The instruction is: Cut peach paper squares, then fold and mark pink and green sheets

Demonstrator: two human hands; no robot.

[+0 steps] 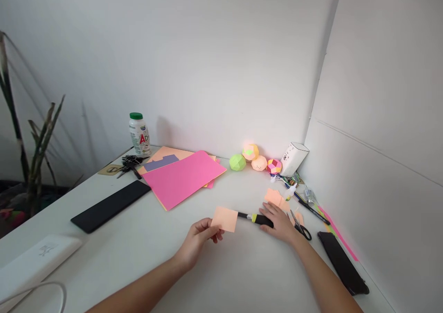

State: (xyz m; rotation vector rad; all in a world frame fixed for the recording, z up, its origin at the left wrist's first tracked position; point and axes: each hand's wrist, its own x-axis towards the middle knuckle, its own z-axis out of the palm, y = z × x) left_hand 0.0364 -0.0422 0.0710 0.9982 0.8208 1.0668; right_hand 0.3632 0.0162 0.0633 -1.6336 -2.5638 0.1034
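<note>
Between the thumb and fingers of my left hand (199,240) is a small peach rectangle of paper (224,219), raised over the white table. My right hand (279,223) lies low on the table with its fingers stretched out. It covers the rear of a utility knife (255,218) with a black and yellow-green handle, whose front points left toward the peach paper. Peach paper scraps (273,196) lie just beyond those fingertips. A pair of scissors (303,231) rests by the right wrist, and a small glue bottle (290,192) stands near the scraps.
Pink sheets (183,179) lie at the back left, near a green-capped bottle (140,135) and keys (130,163). Several paper balls (237,162) sit by the wall. A black bar (112,206) and white device (38,257) are left; a black case (342,263) is right.
</note>
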